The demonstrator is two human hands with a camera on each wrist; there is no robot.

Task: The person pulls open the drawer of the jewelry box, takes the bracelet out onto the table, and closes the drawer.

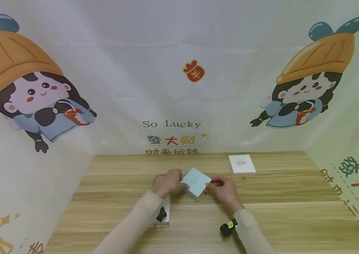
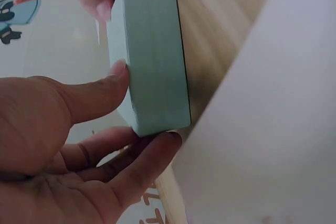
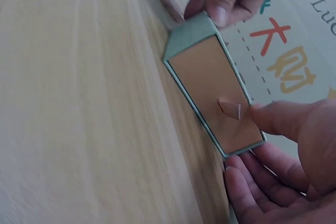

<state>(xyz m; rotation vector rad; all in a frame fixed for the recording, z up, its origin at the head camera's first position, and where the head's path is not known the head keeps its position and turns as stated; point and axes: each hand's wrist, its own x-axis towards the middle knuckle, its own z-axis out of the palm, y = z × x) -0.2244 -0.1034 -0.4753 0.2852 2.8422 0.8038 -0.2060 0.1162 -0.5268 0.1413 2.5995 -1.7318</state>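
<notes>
A mint green box is held between both hands over the wooden table. My left hand grips its left corner, thumb on the top face and fingers beneath, as the left wrist view shows with the box and hand. At the opposite corner my right hand pinches the box. The right wrist view shows the box's tan inner end with a small ribbon tab, beside the right thumb and fingers.
A white box stands at the back right of the wooden table. Another white box lies partly under my left forearm. A thin ring-shaped thing is beyond my left wrist. Printed cloth hangs behind and at both sides.
</notes>
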